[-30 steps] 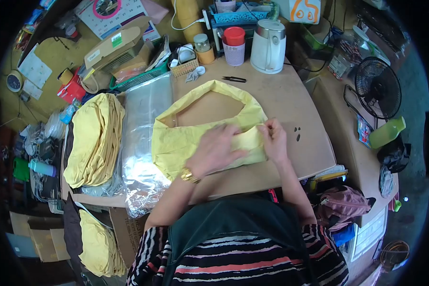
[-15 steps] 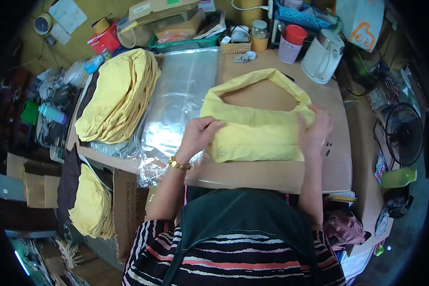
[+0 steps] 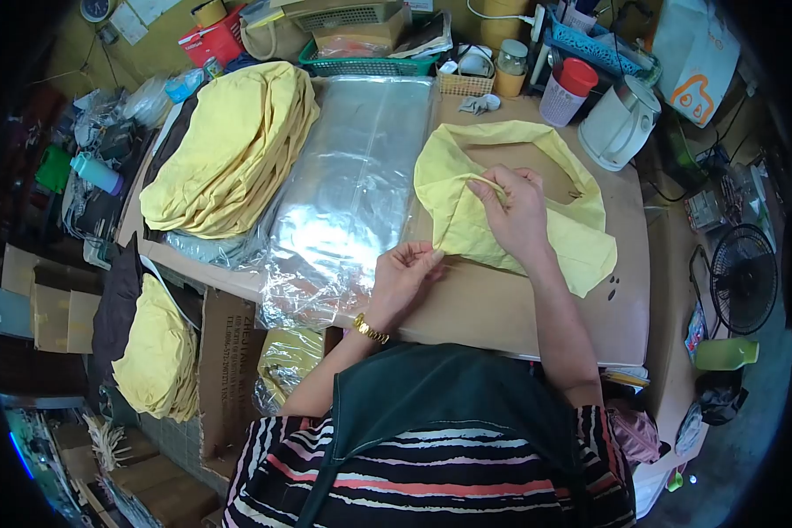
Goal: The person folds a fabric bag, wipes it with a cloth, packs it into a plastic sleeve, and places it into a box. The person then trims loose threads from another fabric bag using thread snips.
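A yellow cloth piece [image 3: 466, 220] with a wide loop like a strap lies on the brown work table; it looks like a fabric bag, though I cannot be sure. My left hand [image 3: 405, 282] pinches its lower left corner between thumb and fingers. Higher up, my right hand [image 3: 515, 216] grips a fold of the same cloth near the base of the loop, and covers part of it. The cloth's lower right end [image 3: 585, 260] lies slanted on the table. A stack of clear plastic sleeves [image 3: 352, 167] lies left of my hands.
A tall pile of yellow cloth pieces [image 3: 229, 150] stands at the table's left, with another pile [image 3: 158, 352] lower down beside a cardboard box [image 3: 226, 378]. Along the back are a green basket [image 3: 370, 66], a jar [image 3: 510, 66], a red-topped cup [image 3: 568, 92] and a white kettle [image 3: 620, 123].
My right hand has moved left from the cloth's right side to grip a fold near its left. My left hand has shifted down to a corner. The flat cloth is now turned and creased.
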`<control>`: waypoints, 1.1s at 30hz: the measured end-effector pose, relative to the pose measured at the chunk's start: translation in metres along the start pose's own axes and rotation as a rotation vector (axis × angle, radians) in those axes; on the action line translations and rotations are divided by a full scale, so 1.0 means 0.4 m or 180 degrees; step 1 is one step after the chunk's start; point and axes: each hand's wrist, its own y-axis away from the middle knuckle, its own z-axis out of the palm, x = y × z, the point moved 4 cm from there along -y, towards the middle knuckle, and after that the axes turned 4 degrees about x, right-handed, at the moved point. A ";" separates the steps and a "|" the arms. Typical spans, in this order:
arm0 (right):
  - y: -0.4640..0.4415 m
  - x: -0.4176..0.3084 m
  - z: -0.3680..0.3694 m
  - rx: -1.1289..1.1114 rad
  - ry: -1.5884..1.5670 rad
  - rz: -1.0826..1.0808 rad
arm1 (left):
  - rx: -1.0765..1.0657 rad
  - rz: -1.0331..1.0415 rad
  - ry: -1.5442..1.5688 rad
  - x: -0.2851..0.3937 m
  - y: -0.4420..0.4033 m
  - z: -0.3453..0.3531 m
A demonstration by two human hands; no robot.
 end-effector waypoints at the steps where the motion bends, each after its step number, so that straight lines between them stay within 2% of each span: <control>1: 0.001 -0.003 -0.001 0.0053 0.0032 -0.0020 | -0.0040 -0.0157 0.0607 -0.009 -0.006 0.010; 6: 0.003 0.017 -0.007 0.0213 0.0192 0.0001 | -0.0292 -0.0030 0.0749 -0.021 -0.011 0.033; 8: 0.001 0.031 -0.018 0.0451 0.0606 -0.0126 | -0.0437 0.0021 0.0842 -0.034 -0.006 0.032; 10: 0.012 0.044 -0.008 0.0411 0.0625 -0.0144 | -0.0848 0.0074 0.1695 -0.034 0.006 0.039; 14: 0.022 0.029 0.002 0.0247 0.0578 -0.0361 | -0.1154 0.0087 0.1461 -0.019 0.015 -0.004; 16: 0.034 0.007 0.009 0.0251 0.0293 -0.0481 | -0.1529 0.0866 -0.1728 0.045 0.033 -0.032; 17: 0.039 -0.007 0.012 0.0252 0.0006 -0.0613 | -0.0468 0.0879 -0.2307 0.083 0.039 -0.057; 18: 0.054 -0.021 0.019 0.0247 0.0020 -0.0618 | 0.0296 0.1958 -0.2468 0.157 0.050 -0.059; 19: 0.074 -0.039 0.041 -0.0144 0.0010 -0.0660 | 0.0681 0.2711 -0.2356 0.203 0.046 -0.032; 20: 0.085 -0.047 0.056 -0.0521 0.0008 -0.0710 | 0.0863 0.3091 -0.2274 0.209 0.038 -0.021; 21: 0.096 -0.050 0.048 -0.0526 0.0011 -0.0696 | 0.1062 0.3465 -0.2206 0.214 0.031 -0.010; 23: 0.116 -0.059 -0.003 -0.0023 0.0430 -0.0764 | 0.0519 0.3001 -0.2250 0.143 -0.004 -0.011; 24: 0.137 -0.029 -0.051 0.0004 0.0910 -0.0561 | 0.0470 0.2993 -0.2245 0.140 0.000 -0.009; 27: 0.237 0.124 -0.233 0.0120 0.1962 0.0016 | 0.0949 0.2029 -0.1957 0.105 -0.009 -0.040; 28: 0.280 0.198 -0.265 0.0180 0.1760 0.0131 | 0.0908 0.2004 -0.1956 0.100 -0.014 -0.030; 30: 0.332 0.270 -0.275 0.0260 0.1605 0.0319 | 0.0536 0.2660 -0.1590 0.115 -0.017 0.012; 31: 0.334 0.289 -0.278 0.0383 0.1364 0.0633 | 0.0509 0.2229 -0.1878 0.115 -0.011 0.022; 32: 0.334 0.307 -0.283 0.0510 0.1119 0.0933 | 0.0445 0.2226 -0.1861 0.117 -0.021 0.022; 33: 0.326 0.315 -0.282 0.0536 0.1160 0.0967 | 0.0485 0.1920 -0.2169 0.117 -0.045 0.009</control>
